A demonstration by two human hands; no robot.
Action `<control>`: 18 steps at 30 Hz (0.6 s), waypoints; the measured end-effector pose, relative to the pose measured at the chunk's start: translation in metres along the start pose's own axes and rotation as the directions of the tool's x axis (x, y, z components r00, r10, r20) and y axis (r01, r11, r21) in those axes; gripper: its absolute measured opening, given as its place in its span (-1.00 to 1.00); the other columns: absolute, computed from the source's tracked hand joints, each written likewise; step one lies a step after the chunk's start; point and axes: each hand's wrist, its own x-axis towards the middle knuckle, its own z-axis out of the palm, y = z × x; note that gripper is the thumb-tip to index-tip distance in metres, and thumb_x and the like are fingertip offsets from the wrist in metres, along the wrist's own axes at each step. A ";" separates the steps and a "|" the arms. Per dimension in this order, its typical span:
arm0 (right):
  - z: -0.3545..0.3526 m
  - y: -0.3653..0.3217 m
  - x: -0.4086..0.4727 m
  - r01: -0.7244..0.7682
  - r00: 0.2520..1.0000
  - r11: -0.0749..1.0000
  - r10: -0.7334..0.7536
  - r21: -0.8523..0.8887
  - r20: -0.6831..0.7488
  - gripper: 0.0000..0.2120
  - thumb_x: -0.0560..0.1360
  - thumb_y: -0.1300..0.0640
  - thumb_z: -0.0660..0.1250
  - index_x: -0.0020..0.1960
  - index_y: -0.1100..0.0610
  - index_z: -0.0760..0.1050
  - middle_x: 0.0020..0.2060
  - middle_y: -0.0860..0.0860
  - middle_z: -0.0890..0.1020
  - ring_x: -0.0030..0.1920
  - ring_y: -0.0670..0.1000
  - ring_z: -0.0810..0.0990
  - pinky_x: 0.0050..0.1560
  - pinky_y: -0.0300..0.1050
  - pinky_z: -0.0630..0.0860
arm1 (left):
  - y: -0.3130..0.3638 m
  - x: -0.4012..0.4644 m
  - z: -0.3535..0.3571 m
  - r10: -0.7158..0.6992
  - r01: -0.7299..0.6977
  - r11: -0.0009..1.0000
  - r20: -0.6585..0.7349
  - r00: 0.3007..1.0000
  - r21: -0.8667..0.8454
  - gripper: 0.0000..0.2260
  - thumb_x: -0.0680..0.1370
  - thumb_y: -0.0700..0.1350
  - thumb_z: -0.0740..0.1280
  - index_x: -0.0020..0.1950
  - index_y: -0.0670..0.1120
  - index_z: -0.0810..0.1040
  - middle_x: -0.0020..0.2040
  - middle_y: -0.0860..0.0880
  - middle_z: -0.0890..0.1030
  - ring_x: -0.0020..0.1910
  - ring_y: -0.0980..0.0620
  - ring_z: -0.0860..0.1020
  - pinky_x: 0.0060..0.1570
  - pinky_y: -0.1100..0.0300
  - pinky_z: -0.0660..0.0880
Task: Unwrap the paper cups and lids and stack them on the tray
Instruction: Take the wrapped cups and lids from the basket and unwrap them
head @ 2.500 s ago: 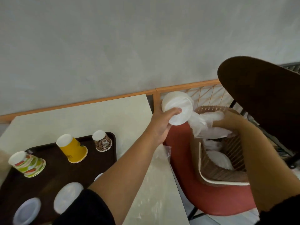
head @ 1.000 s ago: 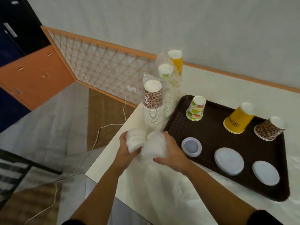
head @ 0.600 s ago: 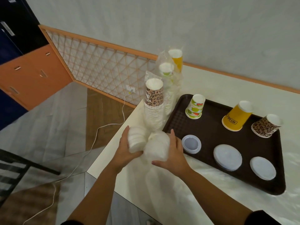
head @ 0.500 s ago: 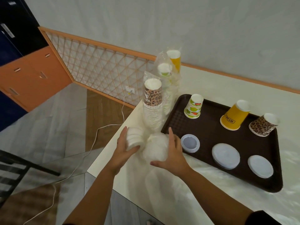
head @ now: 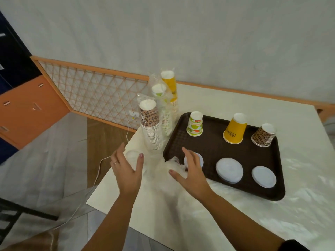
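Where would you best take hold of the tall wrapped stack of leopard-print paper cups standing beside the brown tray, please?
Probably round the middle of the leopard-print cup stack, reaching from the near side: it stands upright, the brown tray lies to its right and another wrapped stack crowds behind it.

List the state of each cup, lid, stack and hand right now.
Leopard stack: wrapped, upright, off tray.
Fruit-print stack: wrapped.
Yellow stack: wrapped.
Fruit-print cup: inverted on tray.
Yellow cup: inverted.
Leopard cup: inverted, tilted.
Lids: flat on tray.
Left hand: open.
Right hand: open.
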 end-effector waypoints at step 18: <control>-0.297 0.063 -0.094 0.094 0.565 0.995 -0.018 0.042 -0.825 -0.86 0.52 0.22 0.33 0.04 0.03 0.52 -0.04 -0.14 0.56 -0.05 -0.25 0.56 -0.03 -0.48 0.42 | 0.281 -0.131 0.169 0.754 -0.526 0.619 0.254 0.606 -0.583 -0.64 0.57 0.04 0.17 0.34 -0.02 0.34 0.22 0.09 0.40 0.23 0.07 0.41 0.23 0.28 0.33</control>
